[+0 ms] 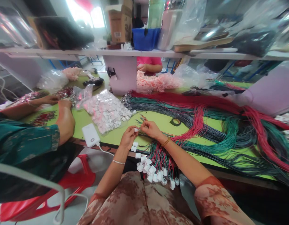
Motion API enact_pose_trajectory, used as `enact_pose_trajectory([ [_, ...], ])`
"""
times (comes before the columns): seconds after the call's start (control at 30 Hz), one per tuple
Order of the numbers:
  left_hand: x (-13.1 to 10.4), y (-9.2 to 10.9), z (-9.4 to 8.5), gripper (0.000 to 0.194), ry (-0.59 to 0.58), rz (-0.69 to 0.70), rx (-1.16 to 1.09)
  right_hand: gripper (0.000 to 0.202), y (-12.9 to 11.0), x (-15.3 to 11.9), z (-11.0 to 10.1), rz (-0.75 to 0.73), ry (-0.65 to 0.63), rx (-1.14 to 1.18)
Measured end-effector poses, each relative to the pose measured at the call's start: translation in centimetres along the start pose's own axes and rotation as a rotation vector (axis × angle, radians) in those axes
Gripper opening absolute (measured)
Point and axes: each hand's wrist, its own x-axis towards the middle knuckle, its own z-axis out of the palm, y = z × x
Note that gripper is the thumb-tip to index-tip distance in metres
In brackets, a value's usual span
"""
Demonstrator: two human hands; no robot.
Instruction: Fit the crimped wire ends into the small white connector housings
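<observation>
both hands [141,132] on white connector [136,129]

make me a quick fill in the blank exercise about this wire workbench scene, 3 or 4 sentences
1. The left hand and right hand meet over a table whose top is ____ in colour.
2. The left hand pinches a small ____ connector.
3. The roll of tape lies on the person's ____ side of both hands.
4. The white power bank has a ____ plugged into it.

Missing words: green; white; right; cable
</observation>
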Motion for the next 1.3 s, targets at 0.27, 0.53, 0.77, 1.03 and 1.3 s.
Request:
enact_pose_trajectory([
  [0.27, -0.1, -0.2, 0.0, 0.031, 0.000, 0.034, 0.021, 0.019, 0.4, -0.3, 0.4, 0.069, -0.045, 0.005],
  [0.53, 0.2, -1.1, 0.0, 0.035, 0.069, 0.077, 0.107, 0.023, 1.2, -0.5, 1.0, -0.046, -0.064, -0.080],
  [0.77, 0.2, -1.6, 0.2, 0.034, 0.102, 0.129, 0.174, 0.020, 0.7, -1.1, 1.2, -0.085, -0.035, -0.280],
  [1.03, 0.1, -1.5, 0.4, 0.036, 0.093, 0.102, 0.180, 0.028, 1.3, 2.2, -2.6, 0.111, 0.038, -0.511],
  [1.3, 0.0, -1.0, 0.5, 0.034, 0.058, 0.067, 0.163, 0.029, 2.8, 3.5, -3.5, 0.271, -0.020, -0.740],
])
